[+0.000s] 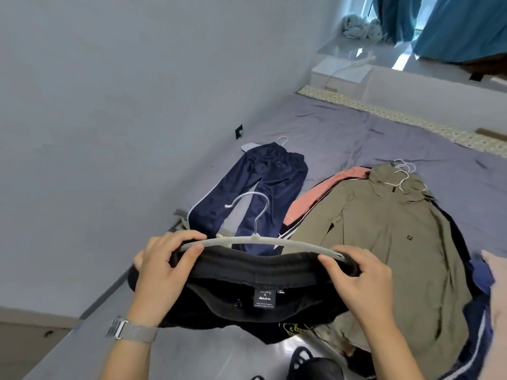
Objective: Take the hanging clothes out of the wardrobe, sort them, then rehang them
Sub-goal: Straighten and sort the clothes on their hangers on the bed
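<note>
Left hand (162,266): near left, a metal-mesh watch (131,329) on its wrist; fingers curled round the left end of the grey hanger (260,240) and the waistband under it.
Right hand (356,272): near right; fingers pinch the hanger's right end with the waistband.
Black trousers (247,292): held up between both hands over the near edge of the bed (356,127), label facing the camera.
Navy trousers (263,182): flat on the bed farther left, on a hanger.
Olive jacket (389,237): right, topping a pile of hangered clothes, a pink garment (315,196) showing beneath.
Curtain (452,26): teal, far right.
</note>
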Available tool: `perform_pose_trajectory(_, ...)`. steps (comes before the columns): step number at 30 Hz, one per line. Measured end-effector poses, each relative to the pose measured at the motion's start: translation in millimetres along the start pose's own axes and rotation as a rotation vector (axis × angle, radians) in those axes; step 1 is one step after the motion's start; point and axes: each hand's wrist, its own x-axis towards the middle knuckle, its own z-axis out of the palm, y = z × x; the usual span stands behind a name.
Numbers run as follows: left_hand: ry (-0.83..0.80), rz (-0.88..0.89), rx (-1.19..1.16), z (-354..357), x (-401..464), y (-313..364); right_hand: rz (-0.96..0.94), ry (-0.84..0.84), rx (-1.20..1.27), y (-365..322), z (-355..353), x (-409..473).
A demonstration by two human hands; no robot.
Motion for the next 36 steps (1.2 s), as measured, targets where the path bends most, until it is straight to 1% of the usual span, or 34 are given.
perform_pose_trajectory(4, -0.066, 0.043, 0.084, 18.5, 51.7, -19.0, 0.02, 0.007, 0.008, 3.0, 32.5, 43.7)
perform_pose_trajectory(8, -0.086, -0.019, 0.092, 32.2, 95.5, -33.2, -0.027, -0.017, 0.014, 4.4, 62.0, 105.9)
perform_pose_trajectory(13, -0.011, -0.081, 0.129, 23.7, 161.3, -38.7, -0.049, -0.08, 0.043, -13.9, 99.9, 177.1)
perform_pose_trajectory(19, 0.07, -0.067, 0.157, -3.7, 243.8, -59.1, 0.029, -0.119, 0.168, -42.6, 159.2, 224.8)
perform_pose_trajectory(21, 0.059, -0.05, 0.173, -10.3, 275.8, -73.3, 0.066, -0.134, 0.18, -49.8, 183.2, 236.3)
perform_pose_trajectory(24, -0.006, -0.03, 0.17, -2.2, 330.6, -95.2, 0.134, -0.14, 0.182, -51.3, 213.0, 263.8)
perform_pose_trajectory(27, -0.111, 0.003, 0.13, 26.1, 392.9, -114.4, 0.189, -0.093, 0.141, -46.9, 231.9, 299.2)
perform_pose_trajectory(31, -0.346, 0.007, 0.001, 87.0, 469.6, -141.6, 0.259, 0.009, 0.008, -20.6, 258.8, 353.4)
perform_pose_trajectory(33, -0.428, -0.01, -0.057, 122.2, 502.1, -154.4, 0.282, 0.049, -0.055, -1.7, 275.5, 381.0)
perform_pose_trajectory(34, -0.462, -0.028, -0.079, 139.1, 517.5, -159.8, 0.301, 0.054, -0.083, 7.4, 283.9, 393.8)
perform_pose_trajectory(36, -0.526, -0.058, -0.091, 170.9, 547.7, -168.3, 0.373, 0.004, -0.147, 21.6, 297.7, 413.2)
